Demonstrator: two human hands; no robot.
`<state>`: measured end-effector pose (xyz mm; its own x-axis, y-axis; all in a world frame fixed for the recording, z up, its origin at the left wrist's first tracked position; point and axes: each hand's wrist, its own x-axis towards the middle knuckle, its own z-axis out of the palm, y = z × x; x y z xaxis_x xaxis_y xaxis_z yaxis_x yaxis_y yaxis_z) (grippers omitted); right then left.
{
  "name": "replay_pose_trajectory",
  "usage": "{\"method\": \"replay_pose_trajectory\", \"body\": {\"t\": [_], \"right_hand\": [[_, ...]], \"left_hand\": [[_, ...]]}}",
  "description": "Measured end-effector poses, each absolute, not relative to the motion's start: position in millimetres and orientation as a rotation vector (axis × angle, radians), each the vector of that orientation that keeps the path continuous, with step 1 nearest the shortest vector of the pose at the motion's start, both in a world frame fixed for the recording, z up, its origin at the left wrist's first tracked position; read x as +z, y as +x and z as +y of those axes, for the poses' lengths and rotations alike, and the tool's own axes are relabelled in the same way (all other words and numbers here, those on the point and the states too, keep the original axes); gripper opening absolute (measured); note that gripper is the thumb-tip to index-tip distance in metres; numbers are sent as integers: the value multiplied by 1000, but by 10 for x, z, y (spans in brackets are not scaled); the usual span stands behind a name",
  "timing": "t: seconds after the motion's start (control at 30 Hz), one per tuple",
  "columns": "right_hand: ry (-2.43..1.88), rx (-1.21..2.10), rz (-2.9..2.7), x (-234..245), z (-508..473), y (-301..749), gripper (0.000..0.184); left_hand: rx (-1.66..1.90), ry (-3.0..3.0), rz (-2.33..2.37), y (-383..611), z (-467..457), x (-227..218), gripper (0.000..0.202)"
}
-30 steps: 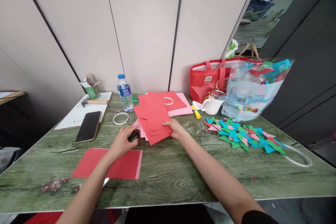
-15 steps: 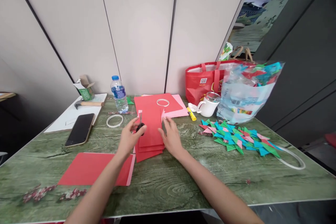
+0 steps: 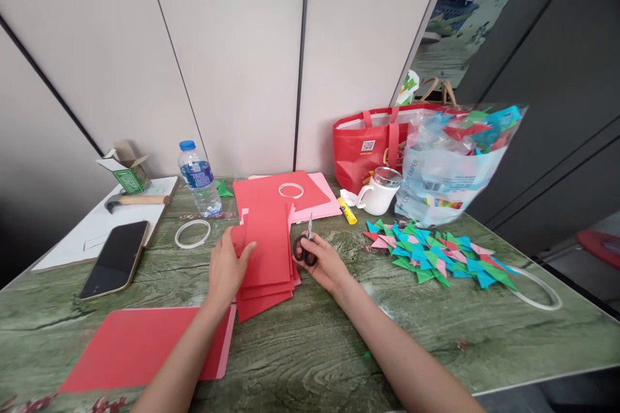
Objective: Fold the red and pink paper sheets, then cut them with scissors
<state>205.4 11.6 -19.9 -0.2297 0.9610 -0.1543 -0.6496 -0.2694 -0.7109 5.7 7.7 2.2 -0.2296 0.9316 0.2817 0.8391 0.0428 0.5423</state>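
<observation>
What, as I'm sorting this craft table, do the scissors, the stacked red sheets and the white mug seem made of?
Scissors: grey blades, probably steel, by their metallic look; smooth black handles, likely plastic. Stacked red sheets: matte paper or thin card, by their thin, flat edges; I can't tell which. White mug: glossy, probably glazed ceramic, by its smooth body; its lid looks mirror-like, perhaps metal.

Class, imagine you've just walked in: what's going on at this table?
A person is handling paper and scissors at a green table. The left hand is at the left side of a stack of red paper, its thumb over the paper. The right hand holds the scissors beside the stack's right side, blades pointing away from the person. Another red sheet lies partly behind the left forearm, and folded coloured pieces lie together on the right.
</observation>
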Motion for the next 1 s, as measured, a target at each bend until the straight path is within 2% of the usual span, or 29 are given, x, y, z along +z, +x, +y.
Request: {"method": "replay_pose_trajectory", "body": {"t": [0.07,0.23,0.3,0.57,0.83,0.93,1.0], "right_hand": [[-715,1738,-605,-215,135,2079,22],[-723,1775,-608,-267,133,2081,22],[-721,1798,-610,-278,116,2062,24],[-717,1826,-677,-242,86,2042,26],[-511,1752,-680,3,161,2270,33],[-466,1671,-663,-8,152,2291,38],[-497,1653,-650,-39,140,2264,32]], "left_hand": [[928,1751,2098,39,84,23,60],[1279,1368,1770,47,127,32,65],[1314,1283,1650,54,131,58,66],[1108,1193,1260,168,13,146,31],[1292,1016,1069,128,21,244,35],[1340,915,937,174,-8,270,46],[1333,867,919,220,-30,251,57]]}}
